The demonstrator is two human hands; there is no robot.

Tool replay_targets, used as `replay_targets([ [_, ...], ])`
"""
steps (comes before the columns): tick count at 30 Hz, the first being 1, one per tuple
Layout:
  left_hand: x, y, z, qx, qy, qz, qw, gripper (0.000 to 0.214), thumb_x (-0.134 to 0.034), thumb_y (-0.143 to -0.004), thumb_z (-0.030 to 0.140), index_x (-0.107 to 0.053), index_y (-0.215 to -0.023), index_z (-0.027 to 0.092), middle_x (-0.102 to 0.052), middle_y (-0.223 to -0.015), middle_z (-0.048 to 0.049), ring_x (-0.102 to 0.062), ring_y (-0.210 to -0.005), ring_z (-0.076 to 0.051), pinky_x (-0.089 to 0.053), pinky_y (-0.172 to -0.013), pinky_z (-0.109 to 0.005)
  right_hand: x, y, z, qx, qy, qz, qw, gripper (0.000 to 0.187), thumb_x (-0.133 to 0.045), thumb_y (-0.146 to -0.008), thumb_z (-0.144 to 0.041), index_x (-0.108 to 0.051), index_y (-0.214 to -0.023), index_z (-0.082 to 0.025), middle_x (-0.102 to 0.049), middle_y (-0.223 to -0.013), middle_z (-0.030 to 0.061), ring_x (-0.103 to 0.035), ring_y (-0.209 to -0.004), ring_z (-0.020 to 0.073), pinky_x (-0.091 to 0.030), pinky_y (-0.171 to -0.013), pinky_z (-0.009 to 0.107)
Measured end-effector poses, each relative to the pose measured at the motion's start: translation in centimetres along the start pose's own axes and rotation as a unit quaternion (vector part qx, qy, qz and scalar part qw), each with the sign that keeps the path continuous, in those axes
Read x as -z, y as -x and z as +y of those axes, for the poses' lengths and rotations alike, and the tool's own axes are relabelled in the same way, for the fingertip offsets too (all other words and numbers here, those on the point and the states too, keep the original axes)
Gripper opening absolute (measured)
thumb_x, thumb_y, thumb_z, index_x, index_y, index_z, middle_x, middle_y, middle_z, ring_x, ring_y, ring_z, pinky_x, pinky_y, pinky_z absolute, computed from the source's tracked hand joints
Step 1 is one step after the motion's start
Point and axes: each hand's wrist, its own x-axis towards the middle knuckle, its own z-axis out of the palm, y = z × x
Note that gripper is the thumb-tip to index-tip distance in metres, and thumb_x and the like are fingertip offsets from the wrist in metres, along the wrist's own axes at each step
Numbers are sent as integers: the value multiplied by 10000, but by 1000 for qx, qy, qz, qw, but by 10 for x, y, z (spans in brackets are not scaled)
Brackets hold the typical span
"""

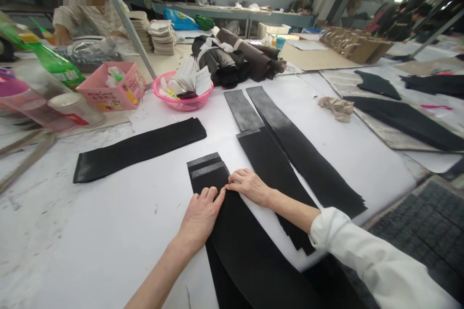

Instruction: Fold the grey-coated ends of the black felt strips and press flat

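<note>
My left hand (200,216) lies flat on the left edge of a long black fabric strip (239,241) in front of me, fingers stretched out. My right hand (250,186) rests on the same strip's upper part, fingers curled and pressing down near the left hand's fingertips. The strip lies over other strips whose grey-edged ends (208,164) stick out beyond it. It lies on a white table sheet (108,231).
A stack of black strips (139,149) lies to the left, two longer stacks (290,149) to the right. A pink bowl (182,97), pink box (112,88), green bottle (54,63) and dark fabric rolls (239,58) stand behind. A person sits at the far left.
</note>
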Motion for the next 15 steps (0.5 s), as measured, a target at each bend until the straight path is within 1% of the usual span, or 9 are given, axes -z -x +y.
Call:
replay_targets([
  [3, -1, 0, 1, -1, -8, 6, 1000, 488, -428, -881, 73, -413, -1352, 198, -521, -1044, -73, -465, -930, -218, -409, -701, -336, -3, 1, 2, -21, -7, 8, 1000, 162, -499, -961, -247, -652, -1007, -219, -622, -962, 26, -527, -953, 159, -395, -846, 305],
  [6, -2, 0, 1, -1, -10, 11, 1000, 488, -438, -880, 80, -412, -1352, 204, -523, -1058, -76, -466, -938, -221, -408, -706, -339, -5, 3, 3, -37, 2, 22, 999, 150, -510, -957, -250, -652, -984, -212, -624, -937, 26, -537, -928, 151, -399, -839, 305],
  [9, -2, 0, 0, 1, -8, 9, 1000, 487, -448, -882, 86, -412, -1351, 212, -522, -1069, -76, -469, -949, -220, -407, -710, -334, -4, 5, 2, -22, 19, 22, 999, 170, -478, -968, -207, -642, -1012, -220, -622, -952, 27, -539, -932, 150, -398, -845, 307],
  [15, 0, -3, -1, 5, -1, -1, 1000, 479, -455, -892, 103, -412, -1351, 232, -521, -1043, -64, -477, -928, -215, -399, -683, -324, 2, 4, 3, 4, 32, 0, 999, 189, -460, -973, -201, -620, -1073, -203, -613, -953, 39, -534, -920, 160, -400, -850, 315],
])
